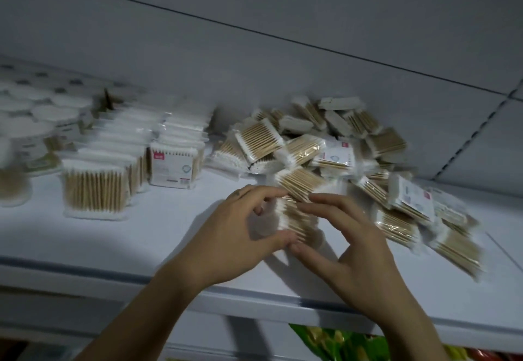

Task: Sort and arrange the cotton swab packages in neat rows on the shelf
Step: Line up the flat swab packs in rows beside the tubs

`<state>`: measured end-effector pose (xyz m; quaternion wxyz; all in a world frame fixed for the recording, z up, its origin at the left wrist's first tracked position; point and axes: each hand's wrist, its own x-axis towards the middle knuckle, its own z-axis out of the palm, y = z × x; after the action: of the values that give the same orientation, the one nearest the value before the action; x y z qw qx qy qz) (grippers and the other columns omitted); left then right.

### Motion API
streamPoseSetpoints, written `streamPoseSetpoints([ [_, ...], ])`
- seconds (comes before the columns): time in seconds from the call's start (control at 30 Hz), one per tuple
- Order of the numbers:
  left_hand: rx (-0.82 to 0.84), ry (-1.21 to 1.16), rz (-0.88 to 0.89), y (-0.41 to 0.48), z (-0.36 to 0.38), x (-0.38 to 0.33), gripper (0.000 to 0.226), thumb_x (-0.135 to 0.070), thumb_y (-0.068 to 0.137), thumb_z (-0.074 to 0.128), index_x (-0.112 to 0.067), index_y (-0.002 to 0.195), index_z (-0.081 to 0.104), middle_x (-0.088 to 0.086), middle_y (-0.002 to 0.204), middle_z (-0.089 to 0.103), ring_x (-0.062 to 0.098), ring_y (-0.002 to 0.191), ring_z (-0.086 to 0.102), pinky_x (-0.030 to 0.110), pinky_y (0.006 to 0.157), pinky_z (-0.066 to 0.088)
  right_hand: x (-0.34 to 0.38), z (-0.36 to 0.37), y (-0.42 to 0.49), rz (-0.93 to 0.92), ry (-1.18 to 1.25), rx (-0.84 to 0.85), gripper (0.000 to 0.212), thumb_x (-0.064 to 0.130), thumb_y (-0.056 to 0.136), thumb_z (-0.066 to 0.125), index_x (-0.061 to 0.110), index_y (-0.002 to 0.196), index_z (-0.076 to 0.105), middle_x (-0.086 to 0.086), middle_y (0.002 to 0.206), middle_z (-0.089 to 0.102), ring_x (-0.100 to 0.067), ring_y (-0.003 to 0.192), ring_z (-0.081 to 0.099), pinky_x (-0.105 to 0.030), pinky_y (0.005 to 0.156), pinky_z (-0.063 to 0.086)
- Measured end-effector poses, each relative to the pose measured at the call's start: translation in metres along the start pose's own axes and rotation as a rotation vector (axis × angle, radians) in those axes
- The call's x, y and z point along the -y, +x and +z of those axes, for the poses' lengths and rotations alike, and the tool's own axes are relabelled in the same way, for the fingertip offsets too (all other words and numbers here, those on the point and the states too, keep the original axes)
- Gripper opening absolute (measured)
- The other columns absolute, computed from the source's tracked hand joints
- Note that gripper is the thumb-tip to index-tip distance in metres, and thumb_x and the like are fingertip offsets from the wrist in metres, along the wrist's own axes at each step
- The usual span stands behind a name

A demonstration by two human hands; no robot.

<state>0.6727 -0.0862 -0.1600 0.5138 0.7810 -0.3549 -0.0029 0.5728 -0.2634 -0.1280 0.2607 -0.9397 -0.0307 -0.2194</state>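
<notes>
Head view shows both hands meeting over 1 small stack of swab packages (294,219) near the front middle of the shelf (113,236). Left hand (240,236) closes on the stack's left end, thumb low at the near edge and fingertips curled over the far edge; right hand (348,239) mirrors it from the right, thumb near the left thumb and fingers laid across the top. Both are gripping the same stack, wrists angled inward, forearms rising from the bottom of the picture. How many packs are in the stack cannot be told, as motion blur smears it.

Sticks in the held packs run roughly left-to-right and slightly away, so the long axis lies tilted across the shelf, not square to its front edge.

Just beyond and to the right of the hands sprawls the loose heap of packages (325,145), touching the held stack at its near edge and spilling down toward the right front. Well apart to the left stand the tidy rows of upright packs (96,191), with round tubs (25,145) farther left.

Judging from this, the coming move likely carries the stack leftward toward those rows, and the left hand is the nearer to them; the stack would need turning upright to match.
</notes>
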Motion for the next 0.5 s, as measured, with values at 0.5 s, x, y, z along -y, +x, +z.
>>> streamPoseSetpoints([
  [0.5,-0.334,-0.317,-0.067,-0.011,-0.090,0.000,0.034,-0.050,0.086,0.060,-0.045,0.119,0.056,-0.012,0.107,0.068,0.009,0.098,0.067,0.027,0.076,0.053,0.069,0.060,0.069,-0.036,0.592,-0.021,0.050,0.035,0.078,0.076,0.037,0.124,0.056,0.017,0.103,0.070,-0.008,0.094,0.068,-0.035,0.078,0.056],
])
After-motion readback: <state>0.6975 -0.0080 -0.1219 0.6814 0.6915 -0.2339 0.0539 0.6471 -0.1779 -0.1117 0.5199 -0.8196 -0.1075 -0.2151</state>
